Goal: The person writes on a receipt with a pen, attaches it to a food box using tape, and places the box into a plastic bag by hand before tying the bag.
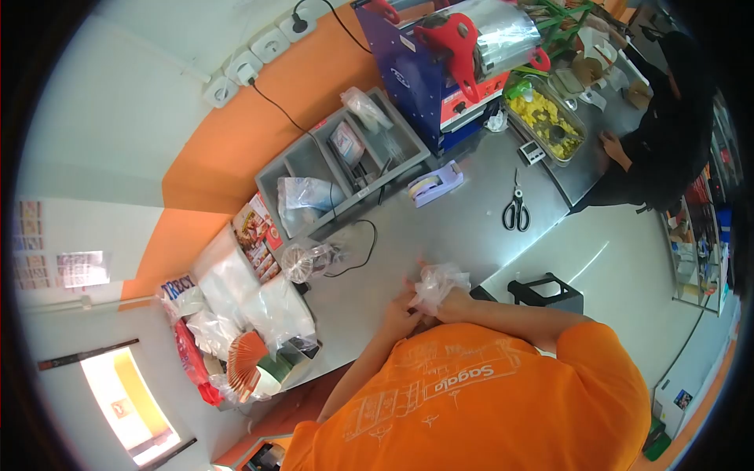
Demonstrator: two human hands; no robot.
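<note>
A crumpled clear plastic bag [440,287] is bunched up close in front of my orange shirt, over the steel table edge. My left hand [400,314] is closed, its fingers curled at the bag's lower left side. My right hand [453,304] is at the bag's right side, its fingers mostly covered by the plastic. Beyond my hands, black-handled scissors [516,213] and a lilac tape dispenser [436,184] lie on the steel table [440,231].
A grey divided bin [353,184] stands against the wall, near a blue sealing machine [416,86]. To the right are a tray of yellow food [585,125], a small timer [532,152] and a person in black [667,133]. Plastic bag stacks [275,310] lie left. A black stool [550,292] stands right.
</note>
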